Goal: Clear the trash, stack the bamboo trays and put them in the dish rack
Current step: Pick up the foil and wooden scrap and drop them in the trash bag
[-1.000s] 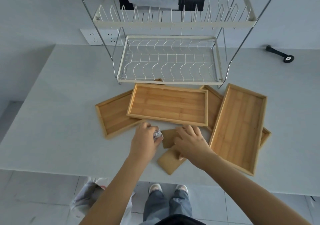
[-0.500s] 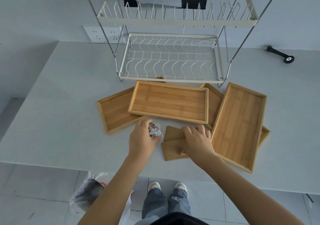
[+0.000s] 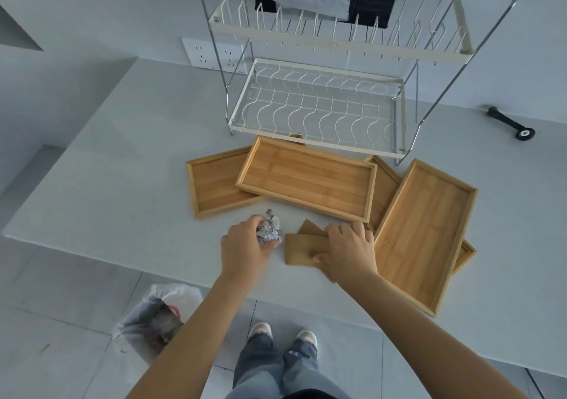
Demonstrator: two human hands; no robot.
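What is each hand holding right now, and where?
Left hand grips the crumpled paper wad around its side. Right hand presses on the right end of the small flat bamboo pieces; a true grasp cannot be told.

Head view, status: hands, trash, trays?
Left hand closed on crumpled paper ball. Right hand pressing small bamboo pieces flat on the table. Bamboo trays unstacked, dish rack empty. Nothing in the way.

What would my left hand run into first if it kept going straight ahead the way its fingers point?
Probably the long bamboo tray lying crosswise. The left hand, closed on the crumpled grey paper ball, points away from the table edge toward that tray's near rim, though depth is unclear.
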